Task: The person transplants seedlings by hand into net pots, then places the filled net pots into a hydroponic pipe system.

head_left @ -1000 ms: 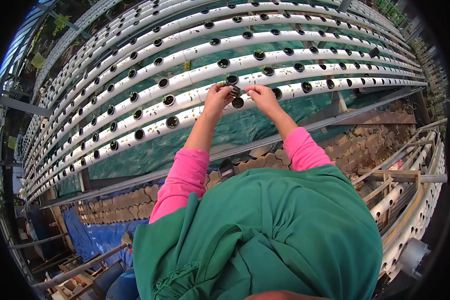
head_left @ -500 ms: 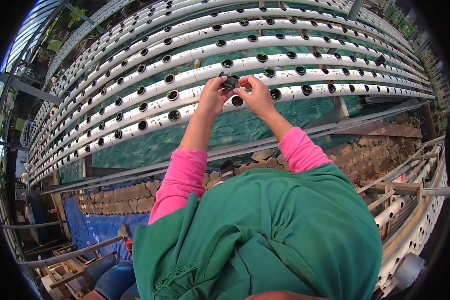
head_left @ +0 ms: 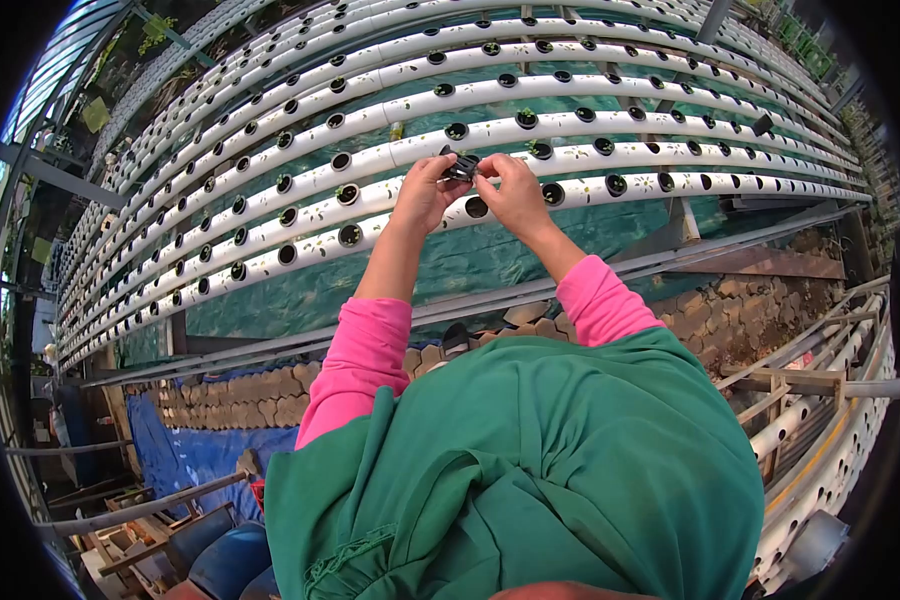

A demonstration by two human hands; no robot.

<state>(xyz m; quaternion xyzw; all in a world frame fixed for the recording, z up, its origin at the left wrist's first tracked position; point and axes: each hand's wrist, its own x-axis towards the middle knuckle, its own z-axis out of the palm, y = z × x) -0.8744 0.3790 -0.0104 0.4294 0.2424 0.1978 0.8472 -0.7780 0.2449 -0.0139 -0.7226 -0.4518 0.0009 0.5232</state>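
Held small black plastic cup point(head_left: 462, 166) up in front, clamped between thumb and fingers of left hand point(head_left: 425, 195) and pinched at its right edge by right hand point(head_left: 515, 190). Kept cup just beyond dark round hole point(head_left: 477, 207) in nearest long white plastic pipe point(head_left: 584, 189), above shiny green sheeting point(head_left: 470, 265).

Legibility check: no text, label, brand, number or sign can be read in the view.
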